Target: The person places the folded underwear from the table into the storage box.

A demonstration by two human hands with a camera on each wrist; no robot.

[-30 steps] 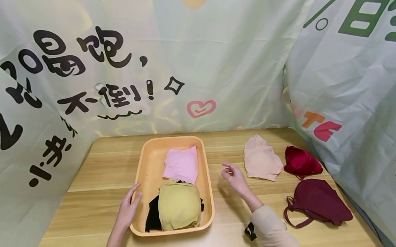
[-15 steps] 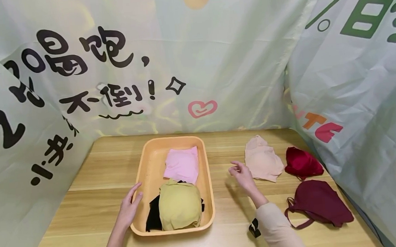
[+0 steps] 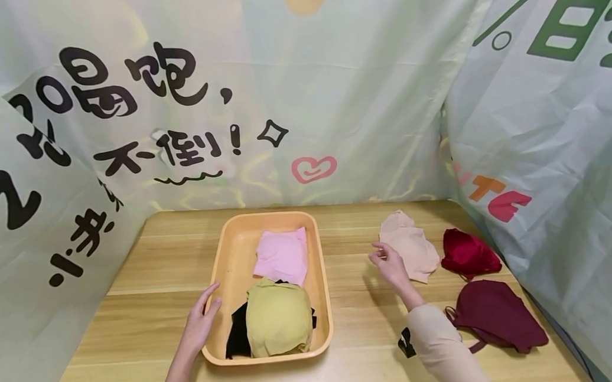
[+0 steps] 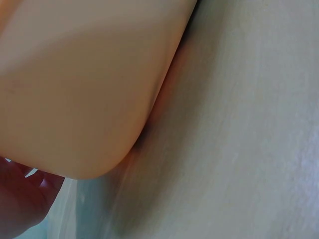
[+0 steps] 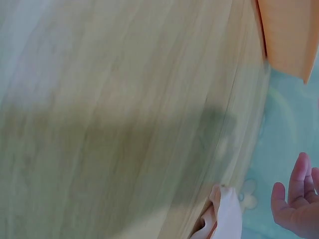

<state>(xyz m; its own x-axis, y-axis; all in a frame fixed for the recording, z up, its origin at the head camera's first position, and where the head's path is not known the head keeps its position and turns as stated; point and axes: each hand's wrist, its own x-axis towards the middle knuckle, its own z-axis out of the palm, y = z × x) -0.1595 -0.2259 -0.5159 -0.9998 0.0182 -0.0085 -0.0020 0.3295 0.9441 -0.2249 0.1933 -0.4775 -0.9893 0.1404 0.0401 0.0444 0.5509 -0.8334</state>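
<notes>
My left hand [image 3: 200, 322] rests at the left rim of an orange plastic tray [image 3: 234, 258], its fingers relaxed. In the left wrist view that hand [image 4: 25, 196] shows beside the tray's wall [image 4: 79, 99]. Inside the tray lie a folded pink garment [image 3: 282, 255], a yellow one [image 3: 279, 320] and a black one [image 3: 237, 335] partly hidden under the yellow. My right hand [image 3: 391, 266] hovers over the table, fingers loosely bent and holding nothing. It partly overlaps a pale pink bra-like garment [image 3: 414, 251] in the head view; the right wrist view shows the hand [image 5: 299, 206] apart from that cloth [image 5: 227, 214].
Right of the pale garment lies a bright red bra [image 3: 467, 252]. Nearer the front is a maroon bra [image 3: 501, 313] with a strap, part of it behind the right sleeve [image 3: 445, 347]. Printed curtains [image 3: 373, 91] enclose the wooden table [image 3: 346, 312] at the back and sides.
My right hand has moved to the right, away from the tray and up to the pale pink garment. The left hand stays at the tray's rim. The head view has shifted slightly.
</notes>
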